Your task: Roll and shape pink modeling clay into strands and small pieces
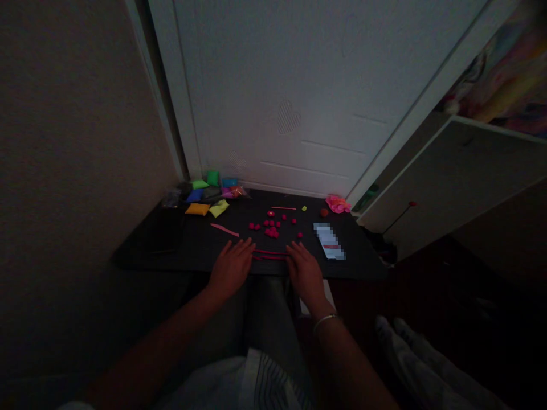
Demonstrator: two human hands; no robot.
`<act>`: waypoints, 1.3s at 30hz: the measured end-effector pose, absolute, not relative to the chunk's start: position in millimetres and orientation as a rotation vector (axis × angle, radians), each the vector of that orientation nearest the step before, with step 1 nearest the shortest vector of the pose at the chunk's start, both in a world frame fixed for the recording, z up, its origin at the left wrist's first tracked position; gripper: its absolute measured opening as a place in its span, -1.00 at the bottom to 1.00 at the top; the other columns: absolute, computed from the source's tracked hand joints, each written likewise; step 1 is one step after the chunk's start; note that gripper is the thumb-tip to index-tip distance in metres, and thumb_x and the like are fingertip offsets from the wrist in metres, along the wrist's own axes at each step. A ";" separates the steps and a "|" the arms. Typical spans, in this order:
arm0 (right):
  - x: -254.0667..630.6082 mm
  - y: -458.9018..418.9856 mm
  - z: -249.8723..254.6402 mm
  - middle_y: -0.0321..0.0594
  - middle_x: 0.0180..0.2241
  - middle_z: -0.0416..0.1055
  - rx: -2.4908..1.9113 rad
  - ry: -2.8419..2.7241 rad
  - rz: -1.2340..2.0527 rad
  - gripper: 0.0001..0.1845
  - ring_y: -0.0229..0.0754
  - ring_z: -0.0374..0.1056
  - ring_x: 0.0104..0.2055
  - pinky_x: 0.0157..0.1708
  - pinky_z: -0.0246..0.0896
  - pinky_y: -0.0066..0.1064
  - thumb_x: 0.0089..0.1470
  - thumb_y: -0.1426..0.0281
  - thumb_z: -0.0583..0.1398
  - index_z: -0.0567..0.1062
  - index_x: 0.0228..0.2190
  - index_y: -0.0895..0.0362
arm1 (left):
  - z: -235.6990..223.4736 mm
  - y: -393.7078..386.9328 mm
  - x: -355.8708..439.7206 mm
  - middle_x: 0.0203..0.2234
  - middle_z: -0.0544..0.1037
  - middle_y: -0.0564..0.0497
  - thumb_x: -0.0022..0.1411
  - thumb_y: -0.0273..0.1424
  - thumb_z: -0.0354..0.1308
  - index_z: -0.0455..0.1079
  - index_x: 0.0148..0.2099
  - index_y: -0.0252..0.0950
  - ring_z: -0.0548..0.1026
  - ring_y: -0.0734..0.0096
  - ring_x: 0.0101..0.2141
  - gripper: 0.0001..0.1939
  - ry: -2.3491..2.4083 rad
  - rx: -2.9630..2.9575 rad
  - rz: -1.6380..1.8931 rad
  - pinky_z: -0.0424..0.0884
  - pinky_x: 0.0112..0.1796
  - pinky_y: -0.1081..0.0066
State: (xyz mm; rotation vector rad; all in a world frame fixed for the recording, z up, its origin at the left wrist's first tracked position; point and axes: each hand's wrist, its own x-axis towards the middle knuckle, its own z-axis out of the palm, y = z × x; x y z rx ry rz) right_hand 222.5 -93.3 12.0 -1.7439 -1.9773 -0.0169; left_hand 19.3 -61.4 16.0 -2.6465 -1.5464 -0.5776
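Thin red clay strands [270, 255] lie side by side along the front of a dark table. My left hand [233, 261] rests flat over their left ends, fingers stretched out. Over the right ends lies my right hand [304, 267], also flat with its fingers extended. The parts of the strands beneath both hands are hidden. Just beyond them sit several small red clay balls [272, 232], some clustered and some apart. A pink plastic clay knife [224, 229] lies ahead of my left hand.
Colourful clay packets [198, 209] are heaped at the back left of the table [192, 250]. A phone [329, 241] lies to the right, near a brownish ball [323, 212] and a pink ruffled piece [338, 204]. A thin pink stick [284, 208] lies toward the back. Behind stands a white panel [273, 85].
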 end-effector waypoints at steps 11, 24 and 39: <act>252.9 -55.2 40.0 -0.20 -0.09 0.37 -1.871 -2.240 0.219 -0.83 -0.13 0.29 -0.07 -0.11 0.17 -0.33 0.04 0.35 0.12 0.51 -0.38 0.07 | 47.6 0.4 12.0 -0.25 0.52 0.01 0.08 -0.40 0.07 0.46 -0.34 -0.20 0.33 0.15 -0.02 -0.86 -1.361 -2.932 -0.103 0.19 -0.03 0.18; 258.0 -34.1 45.9 -0.11 -0.03 0.31 -1.723 -2.338 0.158 -0.80 -0.15 0.25 -0.03 -0.06 0.14 -0.32 0.10 0.39 0.04 0.46 -0.38 0.15 | 50.3 18.3 22.5 -0.20 0.49 -0.08 0.20 -0.41 -0.10 0.43 -0.28 -0.29 0.29 0.15 0.02 -0.74 -1.221 -2.776 -0.217 0.19 -0.02 0.16; 184.7 -74.9 22.4 -0.10 0.17 0.05 -1.685 -2.211 0.052 -0.55 -0.11 -0.08 0.21 0.14 -0.13 -0.17 0.15 0.37 -0.06 0.22 0.06 0.21 | 26.1 -7.5 6.4 0.00 0.38 -0.12 0.21 -0.41 -0.13 0.40 -0.07 -0.33 0.26 0.13 0.06 -0.66 -1.378 -2.732 -0.567 0.22 0.00 0.14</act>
